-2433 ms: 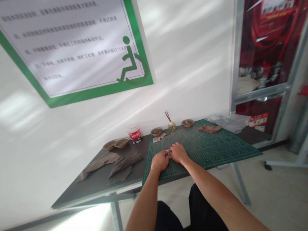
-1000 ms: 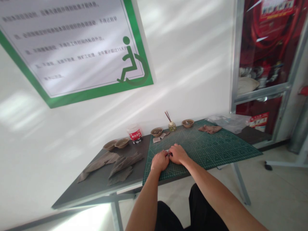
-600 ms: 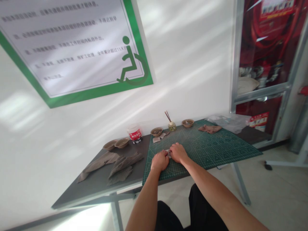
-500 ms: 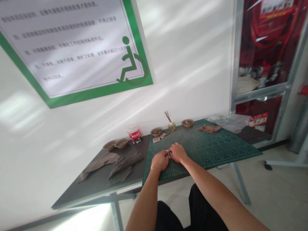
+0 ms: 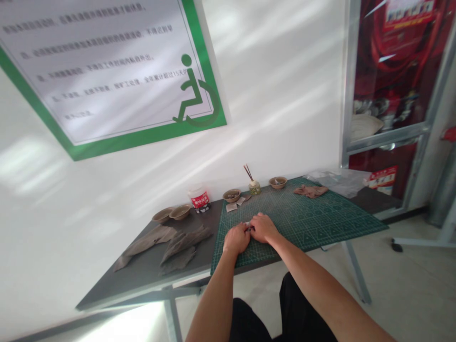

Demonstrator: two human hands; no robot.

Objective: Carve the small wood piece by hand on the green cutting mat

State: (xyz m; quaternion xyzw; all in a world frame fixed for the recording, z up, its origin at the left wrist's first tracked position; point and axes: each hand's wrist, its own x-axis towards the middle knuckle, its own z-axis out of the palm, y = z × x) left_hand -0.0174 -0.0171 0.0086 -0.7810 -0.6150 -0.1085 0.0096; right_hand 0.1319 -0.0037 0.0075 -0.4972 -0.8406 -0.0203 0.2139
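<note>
Low over the green cutting mat point(image 5: 302, 216), my left hand point(image 5: 237, 238) and my right hand point(image 5: 262, 228) meet with fingers bent. Between their fingertips is a small pale piece point(image 5: 248, 224), mostly hidden, so its kind cannot be made out. Both hands pinch it from either side. Beyond them, flat pale squares point(image 5: 231, 207) lie on the mat beside a small bowl point(image 5: 232, 197) with little lumps in it.
Grey-brown cloths point(image 5: 185, 242) and two shallow bowls point(image 5: 180, 214) lie on the dark table at left, near a red-and-white tub point(image 5: 200, 202). At the back stand a jar with sticks point(image 5: 254, 186) and another bowl point(image 5: 278, 184). A brown cloth point(image 5: 311, 191) and clear plastic bag point(image 5: 338, 180) lie right.
My right hand has shifted very slightly, its fingers now closer over the pale piece, of which less shows. My left hand stays in place.
</note>
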